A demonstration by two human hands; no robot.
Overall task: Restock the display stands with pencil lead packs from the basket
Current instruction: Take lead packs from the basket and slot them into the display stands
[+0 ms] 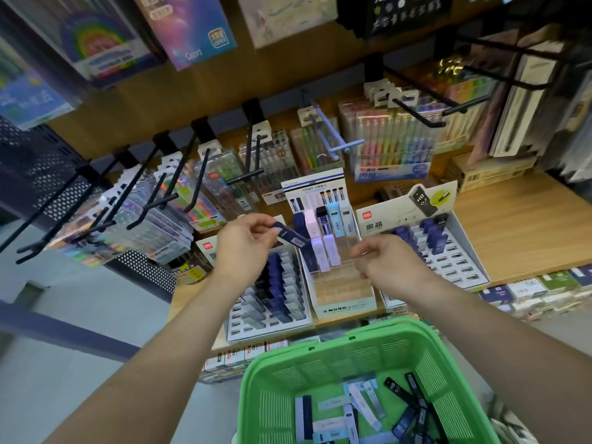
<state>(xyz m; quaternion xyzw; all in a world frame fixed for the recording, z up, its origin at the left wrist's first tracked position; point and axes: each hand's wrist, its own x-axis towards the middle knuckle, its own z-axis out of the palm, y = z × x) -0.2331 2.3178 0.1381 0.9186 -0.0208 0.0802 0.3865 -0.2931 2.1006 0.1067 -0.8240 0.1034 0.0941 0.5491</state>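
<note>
Your left grip [245, 248] is pinching the pack [293, 237] by one end, risking dropping it short of the stand [346, 307] beyond.

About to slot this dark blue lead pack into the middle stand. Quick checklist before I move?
1. Grip: left hand pinches the dark blue pack: ok.
2. Pack attitude: tilted, not lined up with the slots: not ok.
3. Target: middle stand has bare front compartments: ok.
4. Right hand: curled at the stand's right side; whether it holds or touches anything: cannot tell.
5. Supply: green basket holds more packs: ok.
</note>
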